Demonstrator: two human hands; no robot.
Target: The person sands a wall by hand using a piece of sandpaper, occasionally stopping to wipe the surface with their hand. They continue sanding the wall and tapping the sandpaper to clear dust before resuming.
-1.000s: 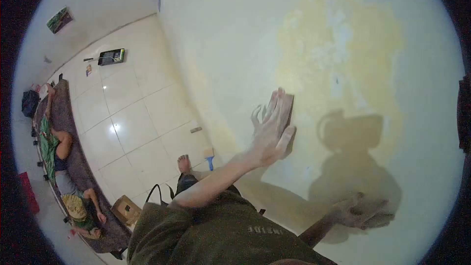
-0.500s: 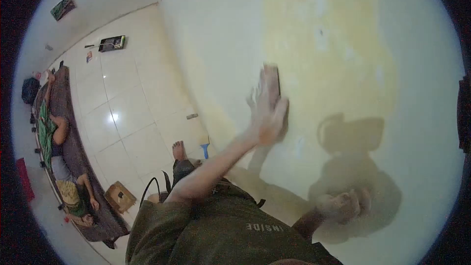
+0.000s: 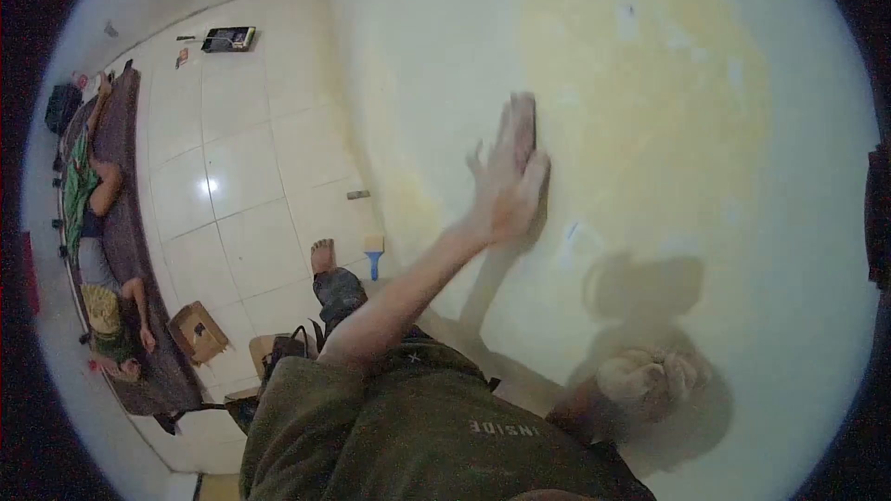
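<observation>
The person wears a dark olive-green cotton T-shirt (image 3: 436,436) printed with small pale lettering; arms and one foot (image 3: 322,255) are bare.
</observation>
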